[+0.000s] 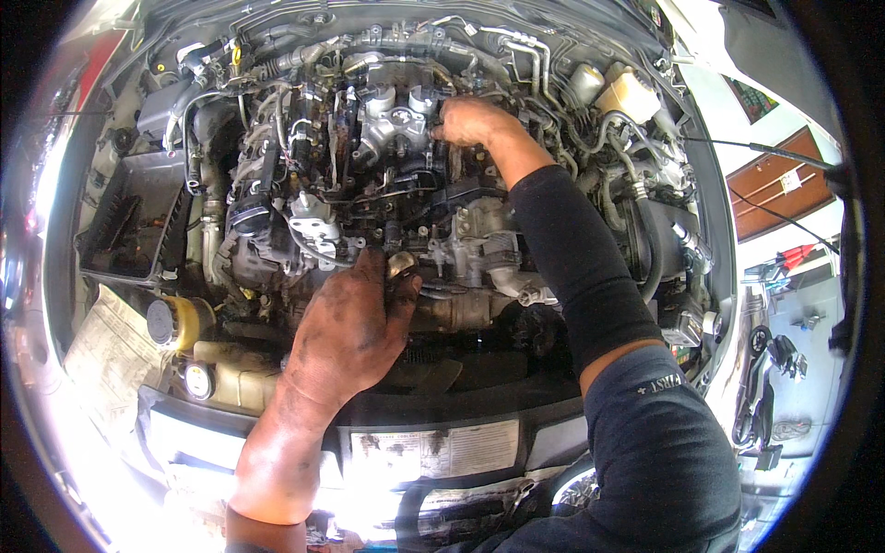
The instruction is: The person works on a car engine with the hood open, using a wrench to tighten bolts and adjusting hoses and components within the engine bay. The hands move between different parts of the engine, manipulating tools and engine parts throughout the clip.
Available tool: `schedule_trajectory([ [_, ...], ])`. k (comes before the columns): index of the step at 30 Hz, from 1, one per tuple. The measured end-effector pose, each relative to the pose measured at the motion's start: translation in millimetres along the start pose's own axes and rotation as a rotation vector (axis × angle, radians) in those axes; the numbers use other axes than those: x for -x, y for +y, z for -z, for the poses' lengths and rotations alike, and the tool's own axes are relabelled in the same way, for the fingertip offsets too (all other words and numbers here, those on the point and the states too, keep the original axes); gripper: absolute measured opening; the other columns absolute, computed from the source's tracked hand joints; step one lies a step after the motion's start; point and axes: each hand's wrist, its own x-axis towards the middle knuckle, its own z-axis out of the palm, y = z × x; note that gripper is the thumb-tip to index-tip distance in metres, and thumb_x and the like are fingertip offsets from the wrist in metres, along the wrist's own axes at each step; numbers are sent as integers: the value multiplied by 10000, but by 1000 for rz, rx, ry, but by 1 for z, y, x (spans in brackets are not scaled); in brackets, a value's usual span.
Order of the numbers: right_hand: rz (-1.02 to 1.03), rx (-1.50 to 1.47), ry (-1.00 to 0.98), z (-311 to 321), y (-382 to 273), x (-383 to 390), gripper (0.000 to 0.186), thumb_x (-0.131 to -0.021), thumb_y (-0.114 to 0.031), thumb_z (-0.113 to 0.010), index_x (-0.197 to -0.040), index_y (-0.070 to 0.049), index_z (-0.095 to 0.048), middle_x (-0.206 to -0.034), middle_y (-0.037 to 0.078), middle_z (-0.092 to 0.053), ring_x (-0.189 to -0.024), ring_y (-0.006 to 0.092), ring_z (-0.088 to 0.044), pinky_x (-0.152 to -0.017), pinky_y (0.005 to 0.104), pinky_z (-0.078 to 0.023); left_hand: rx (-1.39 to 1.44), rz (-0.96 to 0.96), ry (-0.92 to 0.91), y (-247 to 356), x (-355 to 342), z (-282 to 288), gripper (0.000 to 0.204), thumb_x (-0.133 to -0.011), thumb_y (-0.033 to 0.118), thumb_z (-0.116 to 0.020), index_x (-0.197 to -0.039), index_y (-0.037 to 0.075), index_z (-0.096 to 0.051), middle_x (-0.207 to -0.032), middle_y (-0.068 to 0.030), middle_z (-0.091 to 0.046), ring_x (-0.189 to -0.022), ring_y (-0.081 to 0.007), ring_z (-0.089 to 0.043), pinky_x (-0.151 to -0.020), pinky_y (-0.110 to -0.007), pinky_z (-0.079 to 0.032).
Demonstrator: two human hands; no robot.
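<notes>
From my end of the feed, I see a small shiny metal piece [402, 265] above the front middle of the engine [396, 170], pinched in my left hand [348, 323], whose thumb and forefinger are clamped on it. My right hand [472, 122] reaches farther back, its fingers curled down beside a silver branched casting [392, 129]; their tips are hidden from me, so I cannot tell whether they grip anything.

The engine looks grimy, with dull grey castings, dark hoses and metal pipes packed around its centre. To the left I make out a lidless black box [152, 212] and, nearer me, a yellow container with a dark cap [182, 323]. A cream reservoir [631, 97] sits at the back right. Beyond the bay's right edge, black cables [758, 387] lie on a pale grey surface [820, 369], near red-handled items [795, 257].
</notes>
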Motion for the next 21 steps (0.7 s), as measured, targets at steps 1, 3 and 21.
schedule_trajectory([
  [1, -21, -24, -9, -1, 1, -1, 426, -936, -394, -666, -1131, -29, -770, -1216, 221, -735, -1110, 383, -717, -981, 462, -558, -21, -37, 36, -1, 0, -1, 321, -949, 160, -732, -1114, -81, -597, -774, -255, -629, -724, -462, -626, -637, -529, -499],
  [3, -70, -58, -40, -6, 6, -7, 422, -946, -406, -663, -1107, -33, -779, -1204, 223, -738, -1093, 378, -720, -974, 465, -555, -24, -33, 40, -2, 1, -2, 321, -946, 156, -730, -1113, -85, -598, -777, -253, -631, -729, -458, -632, -636, -527, -502],
  [21, -151, -1541, 282, -111, 34, -67, 578, -1056, -600, -514, -1297, -100, -674, -1137, 135, -684, -978, 249, -614, -886, 421, -502, -6, 61, -7, -3, 6, -3, 313, -942, 147, -746, -1164, -31, -618, -909, -253, -649, -813, -470, -634, -682, -534, -507],
])
